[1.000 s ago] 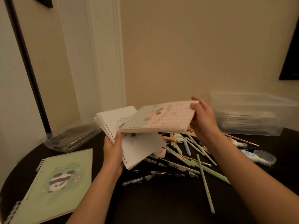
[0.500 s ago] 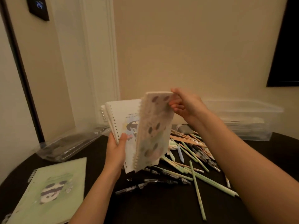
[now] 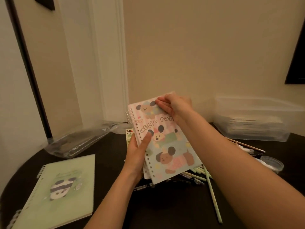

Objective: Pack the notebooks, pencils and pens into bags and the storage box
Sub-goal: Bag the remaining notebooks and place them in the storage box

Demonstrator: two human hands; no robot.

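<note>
Dark bench (image 3: 115, 204) below: the puppy notebook (image 3: 166, 146), edge-on a moment ago, now stands upright above it, cover facing me. My left hand (image 3: 137, 152) grips its spine side, thumb across the cover; my right hand (image 3: 176, 106) pinches the top corner. Ready for bagging, I judge.

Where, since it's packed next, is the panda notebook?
Head view, lower left: the panda notebook lies flat on the table, left of the left hand.
</note>
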